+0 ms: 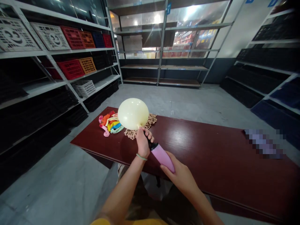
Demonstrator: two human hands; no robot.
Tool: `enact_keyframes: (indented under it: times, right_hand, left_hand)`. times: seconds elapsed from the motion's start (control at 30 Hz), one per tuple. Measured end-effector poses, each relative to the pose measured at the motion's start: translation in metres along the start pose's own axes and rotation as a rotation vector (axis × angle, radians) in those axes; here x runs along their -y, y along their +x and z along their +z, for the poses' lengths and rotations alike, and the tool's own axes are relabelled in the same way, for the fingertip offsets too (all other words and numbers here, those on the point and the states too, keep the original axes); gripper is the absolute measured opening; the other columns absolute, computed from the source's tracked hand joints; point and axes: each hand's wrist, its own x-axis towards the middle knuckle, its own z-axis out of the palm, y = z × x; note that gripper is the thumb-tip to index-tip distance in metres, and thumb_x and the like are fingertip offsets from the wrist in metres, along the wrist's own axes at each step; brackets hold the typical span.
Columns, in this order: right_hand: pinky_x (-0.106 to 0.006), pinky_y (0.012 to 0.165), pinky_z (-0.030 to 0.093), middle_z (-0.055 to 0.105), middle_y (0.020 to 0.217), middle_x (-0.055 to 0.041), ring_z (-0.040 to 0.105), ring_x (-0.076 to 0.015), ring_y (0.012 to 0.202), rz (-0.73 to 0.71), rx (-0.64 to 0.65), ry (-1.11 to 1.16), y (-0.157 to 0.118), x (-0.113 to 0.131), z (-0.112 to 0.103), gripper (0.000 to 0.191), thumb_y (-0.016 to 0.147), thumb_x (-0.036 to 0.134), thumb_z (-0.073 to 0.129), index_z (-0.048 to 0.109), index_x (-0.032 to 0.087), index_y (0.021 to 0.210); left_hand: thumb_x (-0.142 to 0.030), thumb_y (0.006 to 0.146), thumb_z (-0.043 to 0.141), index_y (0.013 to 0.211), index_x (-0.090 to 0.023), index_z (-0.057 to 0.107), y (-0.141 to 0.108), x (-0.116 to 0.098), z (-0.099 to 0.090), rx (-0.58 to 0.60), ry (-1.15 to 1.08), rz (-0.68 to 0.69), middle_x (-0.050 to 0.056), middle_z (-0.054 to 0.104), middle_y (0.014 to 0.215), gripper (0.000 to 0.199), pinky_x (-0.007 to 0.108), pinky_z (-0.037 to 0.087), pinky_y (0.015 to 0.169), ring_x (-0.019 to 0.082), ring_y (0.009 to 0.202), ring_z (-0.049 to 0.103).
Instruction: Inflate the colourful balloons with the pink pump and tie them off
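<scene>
A pale yellow inflated balloon [133, 113] rises above the table, its neck pinched in my left hand [142, 143] against the black nozzle of a pink hand pump [162, 157]. My right hand [180, 176] presses on the pump's lower end. Behind the balloon lies a heap of deflated multicoloured balloons [110, 123], next to a coil of tan, knobbly twisted balloons [150, 121]. All of these are on a dark red wooden table [199, 153]. A thin green band [141, 157] circles my left wrist.
Metal shelves on the left hold red, orange, white and blue plastic crates [72, 69]. Further shelving stands at the back and right, beyond a grey concrete floor [206, 103]. A pixelated blurred patch [264, 143] covers something on the table's far right.
</scene>
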Motion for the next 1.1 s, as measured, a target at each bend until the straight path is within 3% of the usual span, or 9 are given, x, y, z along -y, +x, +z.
enact_keyframes:
  times: [0.13,0.53,0.8,0.97,1.1]
  right_hand:
    - [-0.038,0.095,0.051,0.049,0.147,-0.0057,0.059,-0.0263,0.122,-0.094,-0.004,0.039,0.006,-0.004,0.002,0.072,0.090,0.041,0.053,0.019,0.034,0.154]
    - [-0.037,0.098,0.049,0.047,0.148,-0.0057,0.057,-0.0259,0.124,-0.074,-0.064,0.050,-0.013,-0.012,0.006,0.067,0.093,0.040,0.049,0.023,0.032,0.154]
    - [-0.039,0.097,0.050,0.050,0.146,-0.0069,0.060,-0.0264,0.120,-0.049,-0.073,0.035,-0.019,-0.015,-0.003,0.065,0.093,0.041,0.048,0.026,0.031,0.153]
    - [-0.040,0.095,0.052,0.054,0.141,-0.0075,0.062,-0.0264,0.118,-0.088,-0.103,-0.028,-0.029,-0.025,-0.007,0.065,0.094,0.041,0.048,0.024,0.032,0.153]
    - [-0.033,0.092,0.053,0.053,0.143,-0.0026,0.059,-0.0228,0.122,-0.087,-0.161,-0.109,-0.045,-0.046,-0.021,0.063,0.095,0.044,0.048,0.023,0.037,0.152]
  left_hand:
    - [-0.043,0.090,0.056,0.080,-0.021,0.045,-0.005,0.003,0.002,0.016,0.026,-0.004,-0.007,0.035,0.061,0.026,0.018,0.032,0.037,0.006,0.043,0.035]
    - [-0.044,0.092,0.051,0.081,-0.022,0.043,-0.003,0.013,0.018,0.007,0.079,-0.077,-0.008,0.034,0.055,0.027,0.017,0.031,0.036,0.007,0.038,0.033]
    - [-0.044,0.093,0.050,0.084,-0.022,0.045,-0.001,0.017,0.023,0.001,0.100,-0.052,-0.008,0.038,0.055,0.024,0.018,0.040,0.043,0.007,0.040,0.037]
    - [-0.040,0.089,0.056,0.080,-0.020,0.045,0.018,0.005,0.020,-0.031,0.055,0.019,-0.005,0.047,0.062,0.024,0.020,0.048,0.052,0.008,0.050,0.049]
    - [-0.040,0.085,0.061,0.078,-0.018,0.047,0.043,-0.011,0.009,-0.021,0.144,0.039,-0.003,0.055,0.065,0.027,0.023,0.052,0.060,0.009,0.058,0.057]
